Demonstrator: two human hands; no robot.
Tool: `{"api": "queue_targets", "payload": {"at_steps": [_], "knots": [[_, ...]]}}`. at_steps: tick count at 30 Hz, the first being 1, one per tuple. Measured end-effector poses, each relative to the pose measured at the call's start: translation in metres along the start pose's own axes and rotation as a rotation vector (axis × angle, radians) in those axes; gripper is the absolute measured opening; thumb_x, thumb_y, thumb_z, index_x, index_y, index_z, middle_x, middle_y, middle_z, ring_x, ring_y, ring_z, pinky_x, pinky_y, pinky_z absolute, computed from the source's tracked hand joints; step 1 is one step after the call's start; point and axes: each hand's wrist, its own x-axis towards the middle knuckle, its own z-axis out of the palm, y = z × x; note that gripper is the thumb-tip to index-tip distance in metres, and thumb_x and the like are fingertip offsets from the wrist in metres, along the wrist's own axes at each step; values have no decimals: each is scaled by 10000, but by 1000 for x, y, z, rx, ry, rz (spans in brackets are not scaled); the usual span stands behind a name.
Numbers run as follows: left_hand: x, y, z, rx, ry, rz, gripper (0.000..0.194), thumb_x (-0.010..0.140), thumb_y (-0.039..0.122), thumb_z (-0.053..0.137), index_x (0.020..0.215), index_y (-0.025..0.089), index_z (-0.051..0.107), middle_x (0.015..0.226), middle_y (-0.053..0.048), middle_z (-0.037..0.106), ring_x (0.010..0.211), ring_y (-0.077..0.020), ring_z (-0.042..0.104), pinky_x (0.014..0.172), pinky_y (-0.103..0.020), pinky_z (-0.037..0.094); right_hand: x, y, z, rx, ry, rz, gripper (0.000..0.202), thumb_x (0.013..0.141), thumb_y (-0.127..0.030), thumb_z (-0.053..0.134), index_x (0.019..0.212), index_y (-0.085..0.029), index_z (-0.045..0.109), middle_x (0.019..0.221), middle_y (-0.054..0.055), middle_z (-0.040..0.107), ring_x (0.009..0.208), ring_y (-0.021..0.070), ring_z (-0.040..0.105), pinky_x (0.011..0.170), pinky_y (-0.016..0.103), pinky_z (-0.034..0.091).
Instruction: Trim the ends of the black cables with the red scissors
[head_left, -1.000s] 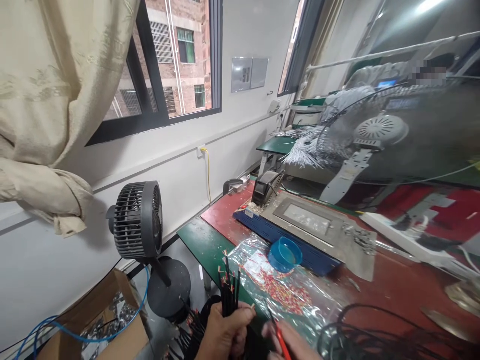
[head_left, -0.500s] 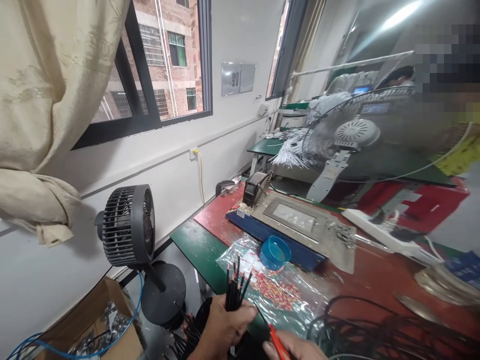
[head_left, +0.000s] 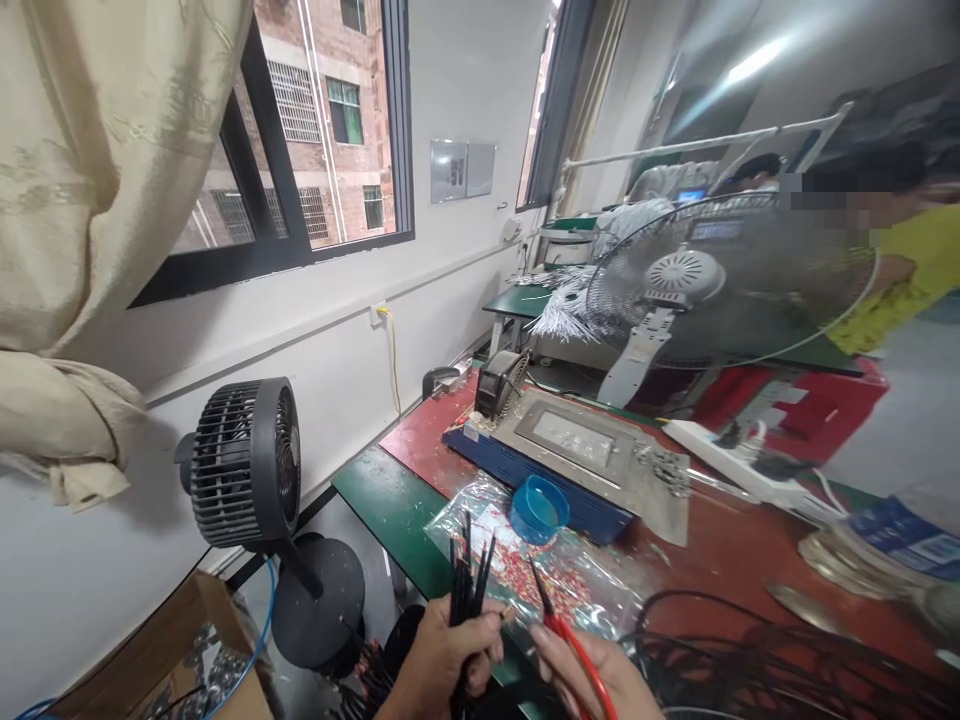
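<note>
My left hand is closed around a bunch of black cables, whose ends stick up above the fist. To its right, my right hand grips red-handled tweezers, their dark tips pointing up and left. The tips stand apart from the bunch. Beyond both hands, small red and yellow pieces lie on a clear plastic bag, next to a blue round container.
A blue device with a metal top stands behind the container. Black cables lie coiled at right. A black fan stands left, above a cardboard box. A person in yellow is beyond the large fan.
The tweezers have turned more upright and their tips show above my right hand. The view has shifted slightly, and more of the person in yellow shows.
</note>
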Motion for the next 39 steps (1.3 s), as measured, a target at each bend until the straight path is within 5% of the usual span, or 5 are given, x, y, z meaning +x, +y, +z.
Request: {"api": "queue_targets", "payload": {"at_steps": [6, 16, 25, 39], "knots": [[-5, -1, -6, 45, -79, -18, 433, 533, 497, 726, 667, 105, 601, 426, 48, 489, 300, -29, 332, 337, -214, 170, 8, -19, 12, 280, -18, -14, 539, 572, -706, 592, 550, -179, 481, 362, -74, 375, 321, 44, 310, 357, 193, 190], [-9, 1, -3, 14, -67, -10, 373, 548, 463, 726, 586, 115, 598, 389, 47, 482, 289, -26, 314, 340, -211, 171, 3, -18, 16, 250, -117, -59, 556, 567, -710, 592, 525, -166, 489, 360, -69, 378, 314, 38, 306, 352, 194, 197], [-11, 6, -2, 13, -278, 59, 412, 609, 510, 669, 533, 111, 600, 363, 52, 423, 300, -29, 315, 347, -216, 163, -13, -35, 23, 332, -130, -31, 502, 657, -633, 591, 570, -141, 537, 418, -40, 452, 321, 29, 326, 352, 187, 204], [-12, 6, -2, -89, -219, -59, 353, 571, 445, 706, 612, 108, 612, 370, 40, 502, 245, -18, 262, 306, -210, 128, -17, -40, 22, 350, -128, -18, 521, 618, -647, 615, 506, -152, 498, 396, -58, 408, 332, 33, 330, 362, 188, 225]]}}
